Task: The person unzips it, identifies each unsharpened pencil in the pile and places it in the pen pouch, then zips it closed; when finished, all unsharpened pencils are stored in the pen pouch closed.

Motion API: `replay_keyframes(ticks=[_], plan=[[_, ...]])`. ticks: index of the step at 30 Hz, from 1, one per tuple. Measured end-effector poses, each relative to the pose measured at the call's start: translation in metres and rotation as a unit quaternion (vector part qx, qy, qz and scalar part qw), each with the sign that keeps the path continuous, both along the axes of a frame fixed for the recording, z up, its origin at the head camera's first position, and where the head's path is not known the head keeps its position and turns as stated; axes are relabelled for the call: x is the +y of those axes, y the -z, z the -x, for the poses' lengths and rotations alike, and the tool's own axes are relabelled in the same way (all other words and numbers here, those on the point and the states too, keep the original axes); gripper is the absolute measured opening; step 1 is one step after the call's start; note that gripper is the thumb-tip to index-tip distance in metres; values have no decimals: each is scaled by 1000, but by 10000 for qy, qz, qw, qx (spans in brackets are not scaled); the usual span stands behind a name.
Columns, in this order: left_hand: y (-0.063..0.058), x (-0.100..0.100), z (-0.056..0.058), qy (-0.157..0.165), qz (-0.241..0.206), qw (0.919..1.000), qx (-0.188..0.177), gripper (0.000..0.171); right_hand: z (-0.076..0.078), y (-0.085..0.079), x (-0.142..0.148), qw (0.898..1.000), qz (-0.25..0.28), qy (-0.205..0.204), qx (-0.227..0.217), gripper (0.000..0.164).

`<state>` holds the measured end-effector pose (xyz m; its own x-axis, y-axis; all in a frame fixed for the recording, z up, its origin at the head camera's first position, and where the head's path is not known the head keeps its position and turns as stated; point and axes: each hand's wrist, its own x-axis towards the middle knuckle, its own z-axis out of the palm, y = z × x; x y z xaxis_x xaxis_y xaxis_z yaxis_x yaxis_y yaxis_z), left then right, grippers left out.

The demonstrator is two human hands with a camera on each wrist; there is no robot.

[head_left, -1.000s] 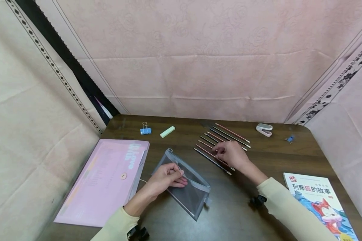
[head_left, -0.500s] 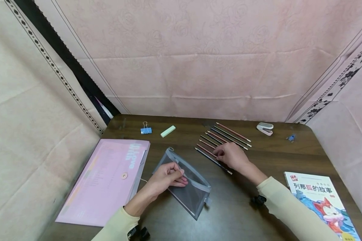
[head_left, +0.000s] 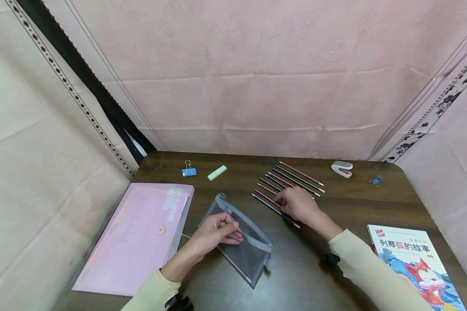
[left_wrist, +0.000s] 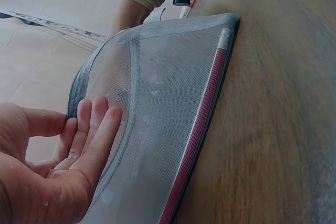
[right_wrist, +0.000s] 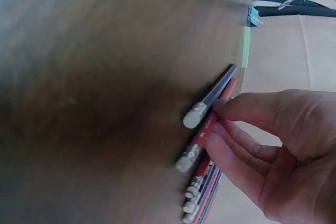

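Observation:
My left hand [head_left: 218,233] pinches the top edge of a grey mesh zip pouch [head_left: 243,261], holding its mouth slightly raised. Through the mesh in the left wrist view, a red pencil [left_wrist: 202,111] lies along the pouch's lower edge. To the right of the pouch, several pencils lie side by side in a slanted row. My right hand [head_left: 299,206] is at the near end of that row, where thumb and fingers pinch a red pencil [right_wrist: 202,134] close to its eraser end. Beside it, nearest the pouch, lies a dark blue pencil [right_wrist: 212,96].
A pink document folder [head_left: 136,242] lies at the left. Along the back are a blue binder clip [head_left: 189,172], a pale green eraser [head_left: 217,172], a small white stapler [head_left: 341,168] and a small blue object [head_left: 376,180]. A picture-covered book [head_left: 416,259] is at the front right.
My right hand has shifted slightly toward the front of the row, its fingers coming down onto the red pencil. The left hand keeps its hold on the pouch.

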<state>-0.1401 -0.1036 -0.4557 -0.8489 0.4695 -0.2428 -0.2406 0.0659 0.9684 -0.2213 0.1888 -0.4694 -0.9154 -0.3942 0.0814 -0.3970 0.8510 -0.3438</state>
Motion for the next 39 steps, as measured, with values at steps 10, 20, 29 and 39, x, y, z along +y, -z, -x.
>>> replay_keyframes(ticks=[10,20,29,39], plan=[[-2,0,0,12,61,10000,29,23,2,3,4,9999,19,13,-103,26],[-4,1,1,23,83,10000,48,23,-8,-13,20,9985,516,-138,-105,33],[-6,-1,2,54,168,9998,67,22,-24,-32,12,8941,3909,-1104,-1887,42],[-7,4,5,86,170,9997,128,19,-37,-29,-23,6868,6772,-848,-2500,39]])
